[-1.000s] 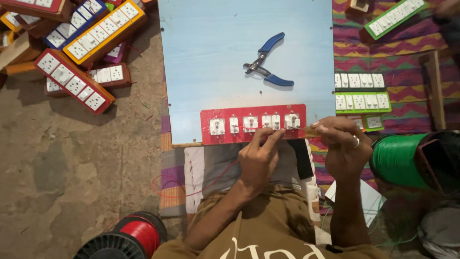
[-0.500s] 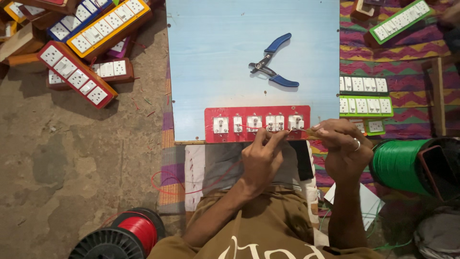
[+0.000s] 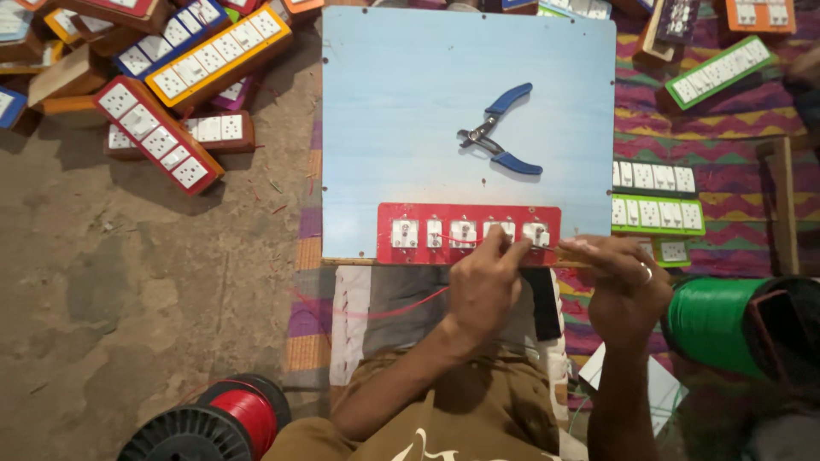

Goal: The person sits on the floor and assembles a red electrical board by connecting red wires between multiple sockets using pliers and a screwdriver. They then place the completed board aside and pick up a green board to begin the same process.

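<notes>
A red switch panel [image 3: 469, 233] is lying across the near edge of the light blue board [image 3: 401, 111], long axis running left to right, directly beyond both hands. The left hand [image 3: 483, 286] is being held over the panel's right half, fingers [image 3: 502, 249] pinched shut on what looks like a thin red wire [image 3: 389, 312] trailing back toward the lap. The right hand [image 3: 628, 286] is sitting just right of the panel's right end, closed around a slim tool [image 3: 568, 249] whose tip is being pointed leftward at the last white socket; the tool's kind cannot be told. The left hand is nearer to the panel's middle, the right hand nearer to its end. The two hands are close together, not touching.

Beyond the grip, blue-handled pliers [image 3: 500, 132] are lying open on the board, well apart from the panel, nothing between. Right of the right hand, a green switch strip [image 3: 658, 213] is lying just beside the board, and a green wire spool [image 3: 713, 320] is standing near the wrist. Far left, coloured switch boxes [image 3: 162, 94] are piled on the floor. A red wire spool [image 3: 248, 414] is lying near the left elbow.
</notes>
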